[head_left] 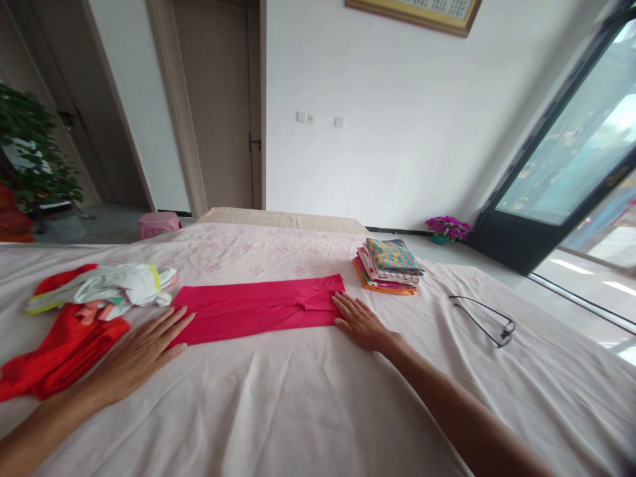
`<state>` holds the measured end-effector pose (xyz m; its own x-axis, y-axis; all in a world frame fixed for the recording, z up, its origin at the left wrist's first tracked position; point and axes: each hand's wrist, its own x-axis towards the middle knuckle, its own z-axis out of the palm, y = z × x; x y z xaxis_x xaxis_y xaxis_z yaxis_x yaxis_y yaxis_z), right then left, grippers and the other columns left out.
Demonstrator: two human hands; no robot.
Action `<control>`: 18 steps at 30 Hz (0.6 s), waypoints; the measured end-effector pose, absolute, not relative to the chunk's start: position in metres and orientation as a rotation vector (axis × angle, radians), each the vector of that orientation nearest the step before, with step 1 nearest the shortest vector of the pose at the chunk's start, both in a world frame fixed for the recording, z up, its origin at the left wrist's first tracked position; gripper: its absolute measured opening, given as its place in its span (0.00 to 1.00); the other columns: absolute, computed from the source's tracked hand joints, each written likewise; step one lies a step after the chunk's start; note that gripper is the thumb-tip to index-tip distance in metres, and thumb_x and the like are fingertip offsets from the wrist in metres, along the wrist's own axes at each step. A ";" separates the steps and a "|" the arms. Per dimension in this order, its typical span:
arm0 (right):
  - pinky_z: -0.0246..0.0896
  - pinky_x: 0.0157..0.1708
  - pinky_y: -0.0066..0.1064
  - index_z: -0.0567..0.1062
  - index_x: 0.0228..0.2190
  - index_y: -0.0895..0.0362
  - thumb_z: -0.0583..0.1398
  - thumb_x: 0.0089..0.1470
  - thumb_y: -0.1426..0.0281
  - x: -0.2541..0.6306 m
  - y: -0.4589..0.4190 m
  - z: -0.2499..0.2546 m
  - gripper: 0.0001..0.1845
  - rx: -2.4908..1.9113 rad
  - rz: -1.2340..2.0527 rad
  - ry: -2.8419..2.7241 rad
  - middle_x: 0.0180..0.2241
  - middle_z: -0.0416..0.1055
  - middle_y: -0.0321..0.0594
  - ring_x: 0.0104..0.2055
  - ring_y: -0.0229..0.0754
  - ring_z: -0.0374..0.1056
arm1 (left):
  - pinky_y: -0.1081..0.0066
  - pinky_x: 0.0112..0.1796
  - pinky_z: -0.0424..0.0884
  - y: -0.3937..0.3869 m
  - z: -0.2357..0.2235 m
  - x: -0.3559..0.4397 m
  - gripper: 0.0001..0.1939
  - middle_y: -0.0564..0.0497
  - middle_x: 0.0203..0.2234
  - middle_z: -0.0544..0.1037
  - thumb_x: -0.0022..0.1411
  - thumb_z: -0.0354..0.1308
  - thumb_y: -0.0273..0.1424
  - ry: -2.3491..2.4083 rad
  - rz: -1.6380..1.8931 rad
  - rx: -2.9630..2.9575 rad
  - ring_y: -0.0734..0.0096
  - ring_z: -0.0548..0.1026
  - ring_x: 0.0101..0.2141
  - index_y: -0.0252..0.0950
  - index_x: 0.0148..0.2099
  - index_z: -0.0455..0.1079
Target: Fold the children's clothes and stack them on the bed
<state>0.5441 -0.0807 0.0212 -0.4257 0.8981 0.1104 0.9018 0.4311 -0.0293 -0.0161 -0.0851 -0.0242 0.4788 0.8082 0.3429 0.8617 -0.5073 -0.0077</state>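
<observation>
A bright pink garment point(253, 306), perhaps a pair of trousers, lies flat as a long strip across the sheet. My left hand point(149, 348) rests flat with fingers stretched out, its fingertips on the garment's left end. On the right end lie the fingers of my right hand point(362, 323), also flat and open. Neither hand grips anything. Beside my left hand is a crumpled heap of a white garment point(124, 283) and a red garment point(67, 354). Past my right hand sits a neat stack of folded clothes point(392, 265), with a blue and yellow patterned piece on top.
A pale, flower-printed sheet point(278, 411) with wrinkles covers the surface. Black-framed glasses point(504, 329) lie at the right. Beyond are a pink stool point(159, 225), a pot of purple flowers point(448, 228), a leafy plant point(30, 146), doors and a white wall.
</observation>
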 end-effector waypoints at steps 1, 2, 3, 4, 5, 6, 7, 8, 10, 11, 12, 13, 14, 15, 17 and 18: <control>0.39 0.67 0.47 0.44 0.69 0.50 0.42 0.68 0.53 0.548 -0.082 0.023 0.33 -1.619 -0.032 -2.572 0.70 0.42 0.41 0.71 0.45 0.39 | 0.57 0.62 0.57 -0.086 -0.024 -0.018 0.33 0.51 0.67 0.59 0.66 0.50 0.46 -1.462 -0.453 -2.548 0.57 0.58 0.65 0.47 0.70 0.52; 0.39 0.68 0.47 0.44 0.69 0.50 0.41 0.68 0.53 0.552 -0.084 0.024 0.33 -1.620 -0.008 -2.583 0.70 0.41 0.41 0.71 0.44 0.38 | 0.58 0.62 0.58 -0.086 -0.023 -0.019 0.33 0.51 0.66 0.60 0.65 0.50 0.46 -1.477 -0.464 -2.550 0.58 0.59 0.65 0.47 0.70 0.53; 0.38 0.68 0.47 0.44 0.69 0.50 0.41 0.68 0.53 0.554 -0.085 0.025 0.33 -1.624 0.016 -2.592 0.70 0.41 0.40 0.71 0.44 0.38 | 0.58 0.62 0.59 -0.087 -0.022 -0.019 0.32 0.51 0.66 0.61 0.65 0.50 0.46 -1.498 -0.477 -2.549 0.58 0.60 0.65 0.46 0.69 0.55; 0.38 0.68 0.47 0.45 0.69 0.51 0.41 0.68 0.53 0.556 -0.087 0.026 0.33 -1.633 0.037 -2.597 0.70 0.41 0.40 0.71 0.44 0.38 | 0.59 0.61 0.60 -0.087 -0.022 -0.019 0.31 0.51 0.65 0.63 0.66 0.49 0.46 -1.522 -0.495 -2.545 0.58 0.61 0.64 0.46 0.68 0.57; 0.37 0.68 0.47 0.46 0.69 0.51 0.41 0.68 0.54 0.557 -0.088 0.027 0.33 -1.648 0.053 -2.592 0.70 0.41 0.40 0.71 0.45 0.38 | 0.60 0.61 0.61 -0.088 -0.021 -0.019 0.30 0.51 0.64 0.65 0.66 0.49 0.46 -1.546 -0.516 -2.540 0.59 0.62 0.64 0.45 0.67 0.59; 0.37 0.68 0.47 0.47 0.69 0.52 0.41 0.68 0.53 0.557 -0.090 0.027 0.33 -1.664 0.061 -2.576 0.70 0.42 0.41 0.71 0.45 0.38 | 0.60 0.61 0.61 -0.089 -0.021 -0.019 0.29 0.51 0.63 0.66 0.66 0.48 0.45 -1.567 -0.541 -2.536 0.60 0.62 0.63 0.45 0.66 0.61; 0.37 0.68 0.47 0.48 0.68 0.52 0.41 0.68 0.53 0.557 -0.091 0.027 0.33 -1.675 0.065 -2.551 0.70 0.43 0.41 0.71 0.45 0.39 | 0.61 0.61 0.61 -0.090 -0.021 -0.018 0.28 0.51 0.63 0.66 0.66 0.48 0.45 -1.584 -0.572 -2.536 0.61 0.63 0.63 0.44 0.65 0.62; 0.37 0.68 0.47 0.49 0.68 0.52 0.42 0.67 0.53 0.556 -0.093 0.027 0.33 -1.675 0.068 -2.524 0.70 0.44 0.42 0.71 0.45 0.40 | 0.61 0.62 0.61 -0.091 -0.022 -0.018 0.28 0.51 0.63 0.67 0.66 0.48 0.45 -1.594 -0.605 -2.540 0.61 0.64 0.63 0.44 0.65 0.63; 0.39 0.68 0.47 0.54 0.67 0.51 0.44 0.67 0.54 0.555 -0.094 0.027 0.31 -1.643 0.081 -2.463 0.68 0.50 0.42 0.70 0.45 0.45 | 0.62 0.62 0.60 -0.092 -0.022 -0.019 0.27 0.50 0.62 0.68 0.67 0.47 0.45 -1.619 -0.682 -2.550 0.62 0.64 0.62 0.43 0.64 0.62; 0.42 0.67 0.45 0.57 0.66 0.51 0.44 0.67 0.56 0.556 -0.095 0.027 0.30 -1.620 0.093 -2.426 0.67 0.53 0.42 0.69 0.45 0.49 | 0.62 0.62 0.60 -0.092 -0.021 -0.019 0.27 0.50 0.62 0.68 0.67 0.46 0.44 -1.639 -0.725 -2.547 0.63 0.64 0.62 0.42 0.64 0.62; 0.46 0.66 0.43 0.60 0.64 0.52 0.45 0.67 0.58 0.556 -0.095 0.027 0.28 -1.602 0.107 -2.382 0.66 0.57 0.42 0.67 0.44 0.53 | 0.62 0.62 0.60 -0.092 -0.021 -0.019 0.27 0.49 0.62 0.68 0.67 0.46 0.44 -1.669 -0.770 -2.528 0.62 0.64 0.62 0.41 0.64 0.62; 0.51 0.63 0.40 0.63 0.62 0.52 0.46 0.67 0.60 0.557 -0.096 0.028 0.26 -1.596 0.117 -2.328 0.64 0.60 0.43 0.64 0.44 0.58 | 0.61 0.62 0.60 -0.091 -0.020 -0.020 0.26 0.47 0.62 0.68 0.67 0.45 0.43 -1.706 -0.816 -2.491 0.62 0.65 0.62 0.40 0.63 0.62; 0.55 0.60 0.38 0.67 0.60 0.52 0.48 0.66 0.61 0.557 -0.095 0.029 0.25 -1.601 0.120 -2.273 0.62 0.63 0.43 0.61 0.44 0.62 | 0.60 0.62 0.60 -0.090 -0.019 -0.021 0.26 0.45 0.61 0.69 0.67 0.45 0.43 -1.743 -0.859 -2.441 0.60 0.66 0.61 0.38 0.62 0.63; 0.59 0.57 0.36 0.70 0.58 0.52 0.49 0.65 0.63 0.558 -0.095 0.031 0.23 -1.614 0.117 -2.227 0.59 0.67 0.43 0.58 0.43 0.66 | 0.59 0.61 0.61 -0.088 -0.017 -0.021 0.25 0.44 0.60 0.70 0.67 0.44 0.42 -1.773 -0.897 -2.386 0.59 0.67 0.60 0.37 0.60 0.64; 0.62 0.52 0.32 0.74 0.53 0.52 0.51 0.63 0.66 0.557 -0.094 0.036 0.20 -1.644 0.093 -2.183 0.54 0.72 0.43 0.52 0.43 0.69 | 0.57 0.59 0.63 -0.084 -0.014 -0.023 0.22 0.43 0.55 0.74 0.66 0.44 0.41 -1.816 -0.940 -2.297 0.57 0.70 0.57 0.38 0.56 0.67; 0.63 0.50 0.31 0.75 0.50 0.52 0.52 0.63 0.67 0.556 -0.092 0.039 0.19 -1.660 0.073 -2.189 0.52 0.73 0.42 0.51 0.43 0.70 | 0.57 0.58 0.65 -0.083 -0.012 -0.023 0.21 0.43 0.54 0.75 0.66 0.44 0.41 -1.833 -0.940 -2.272 0.57 0.72 0.55 0.38 0.54 0.68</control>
